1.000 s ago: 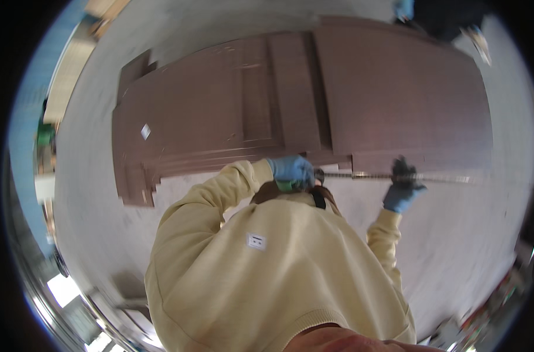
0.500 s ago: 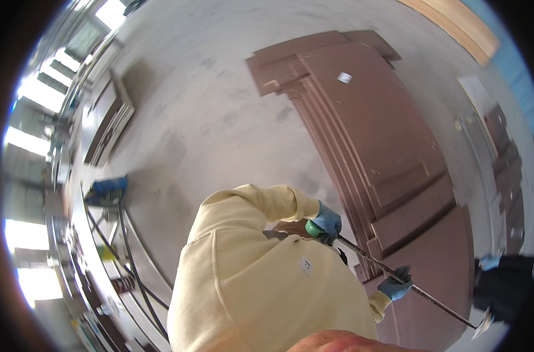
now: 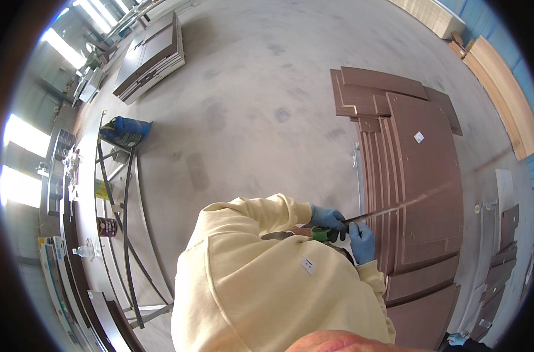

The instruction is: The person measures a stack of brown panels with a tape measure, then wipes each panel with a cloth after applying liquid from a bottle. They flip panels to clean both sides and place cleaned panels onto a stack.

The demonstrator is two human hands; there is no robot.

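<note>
Left hand (image 3: 328, 217) clasps the green tape measure (image 3: 321, 234) by the cream sweatshirt (image 3: 261, 276); right hand (image 3: 361, 242) curls beside its blade (image 3: 390, 209), pinch unclear; blade extends right over brown panels (image 3: 426, 170); best hold the tape measure steady, guiding lightly, untwisted.

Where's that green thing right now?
In the head view, the green tool is a little right of and below the middle, held in the left hand, close to the cream sweatshirt, with the right hand just to its right.

Blue gloves (image 3: 362, 242), seemingly brownish strip (image 3: 375, 213)
</note>
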